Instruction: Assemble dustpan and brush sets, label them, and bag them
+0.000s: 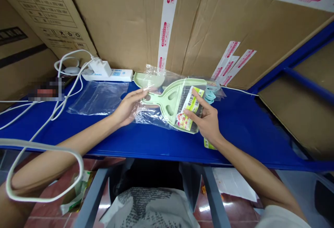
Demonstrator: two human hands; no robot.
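A light green mini dustpan with a dark-bristled brush (169, 106) lies across both hands, its handle to the left and its wide end to the right. A printed label card (191, 107) covers part of the bristles. My right hand (208, 118) is closed on the wide end, thumb and index finger over the card. Clear plastic bag (150, 116) film surrounds the handle end. My left hand (129, 106) is closed on the bag at the handle's tip; its lower fingers are partly hidden. Behind the handle sits another light green piece (148, 80).
A flat clear bag (100, 97) lies left on the blue table (156, 144), before a white power strip (122, 75). White cables (70, 151) loop over the left side. Light blue bagged items (211, 94) lie right. Cardboard (130, 23) walls the back.
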